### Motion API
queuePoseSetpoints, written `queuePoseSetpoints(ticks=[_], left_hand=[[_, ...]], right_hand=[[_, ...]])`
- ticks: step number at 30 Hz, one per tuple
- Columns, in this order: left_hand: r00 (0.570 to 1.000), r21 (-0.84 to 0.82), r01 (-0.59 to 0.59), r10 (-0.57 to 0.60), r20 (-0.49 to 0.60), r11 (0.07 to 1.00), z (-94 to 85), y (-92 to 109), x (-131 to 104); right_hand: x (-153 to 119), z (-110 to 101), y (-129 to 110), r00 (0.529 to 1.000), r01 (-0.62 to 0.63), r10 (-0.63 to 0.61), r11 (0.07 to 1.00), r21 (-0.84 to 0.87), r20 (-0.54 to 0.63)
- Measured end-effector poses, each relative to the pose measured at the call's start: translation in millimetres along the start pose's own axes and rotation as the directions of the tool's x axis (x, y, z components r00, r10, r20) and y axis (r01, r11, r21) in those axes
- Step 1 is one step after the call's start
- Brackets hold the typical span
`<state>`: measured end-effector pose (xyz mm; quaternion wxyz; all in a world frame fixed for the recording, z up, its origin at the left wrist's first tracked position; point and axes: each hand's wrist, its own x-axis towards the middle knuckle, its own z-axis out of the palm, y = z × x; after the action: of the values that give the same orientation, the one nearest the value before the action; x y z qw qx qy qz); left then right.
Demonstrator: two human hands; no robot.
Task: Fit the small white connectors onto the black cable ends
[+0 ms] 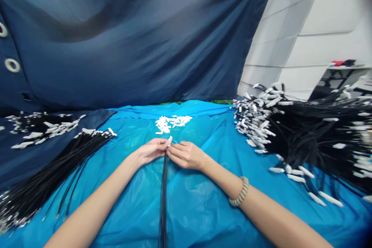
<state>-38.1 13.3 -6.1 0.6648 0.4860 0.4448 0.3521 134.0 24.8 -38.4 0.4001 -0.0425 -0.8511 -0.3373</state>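
Near the middle of the blue sheet (192, 209), my left hand (154, 150) pinches the top of a thin bundle of black cords (163, 201). A small white piece (170, 140) sticks up at the top of the bundle, between the fingertips of both hands. My right hand (187, 155) is closed at the same spot from the right, its fingertips against the white piece and cord ends; exactly what they grip is too small to tell. The cords hang down toward the front edge of the view.
Loose white pieces (174, 121) lie just beyond my hands. Black cords with shiny ends (58, 166) lie at the left, near white-tipped ones (55, 129). A large heap of white-tipped black cords (302, 128) fills the right. A dark blue cloth (139, 46) hangs behind.
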Motion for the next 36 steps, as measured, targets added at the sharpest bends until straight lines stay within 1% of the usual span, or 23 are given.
queuePoseSetpoints(ticks=[11,16,20,24,27,28,29,30,31,32,33,34,36], left_hand=[[1.0,-0.008,-0.002,0.002,-0.018,1.0,-0.4,-2,2],[0.999,-0.002,0.007,-0.007,-0.038,1.0,0.2,-2,2],[0.999,0.005,-0.009,0.009,-0.045,1.0,0.6,-2,2],[0.999,0.017,-0.009,0.01,-0.041,1.0,1.9,-2,2],[0.999,0.023,-0.011,0.011,-0.034,1.0,2.3,-3,3],[0.999,0.021,-0.016,0.016,-0.033,1.0,1.8,-4,4],[0.999,0.018,-0.023,0.023,-0.034,1.0,1.0,-4,4],[0.999,0.014,-0.032,0.032,-0.037,0.999,0.0,-4,5],[0.998,0.01,-0.04,0.04,-0.042,0.999,-1.2,-4,5],[0.998,0.005,-0.046,0.046,-0.047,0.999,-2.4,-4,5],[0.997,0.0,-0.049,0.049,-0.053,0.999,-3.4,-4,5],[0.997,-0.004,-0.05,0.049,-0.059,0.999,-4.1,-4,5],[0.997,-0.016,-0.045,0.044,-0.069,0.999,-4.3,-3,5]], right_hand=[[0,4,-2,1.0,-0.007,0.007,1.0,0.001,-0.024],[0,4,-2,0.999,-0.014,0.015,1.0,0.021,-0.032],[0,3,-1,0.999,-0.037,0.038,0.998,0.057,-0.022],[0,3,1,0.995,-0.094,0.095,0.985,0.146,-0.002],[1,2,0,0.987,-0.158,0.163,0.949,0.273,0.006],[2,1,-1,0.977,-0.202,0.213,0.918,0.342,0.004],[3,0,-3,0.957,-0.263,0.289,0.868,0.422,0.002],[5,-1,-5,0.921,-0.337,0.389,0.795,0.505,0.002],[7,-3,-7,0.864,-0.413,0.504,0.698,0.586,0.008],[9,-5,-8,0.784,-0.478,0.621,0.582,0.658,0.021],[12,-7,-8,0.689,-0.524,0.724,0.46,0.717,0.04],[14,-8,-6,0.593,-0.549,0.803,0.347,0.761,0.061],[16,-12,0,0.404,-0.549,0.908,0.141,0.824,0.114]])
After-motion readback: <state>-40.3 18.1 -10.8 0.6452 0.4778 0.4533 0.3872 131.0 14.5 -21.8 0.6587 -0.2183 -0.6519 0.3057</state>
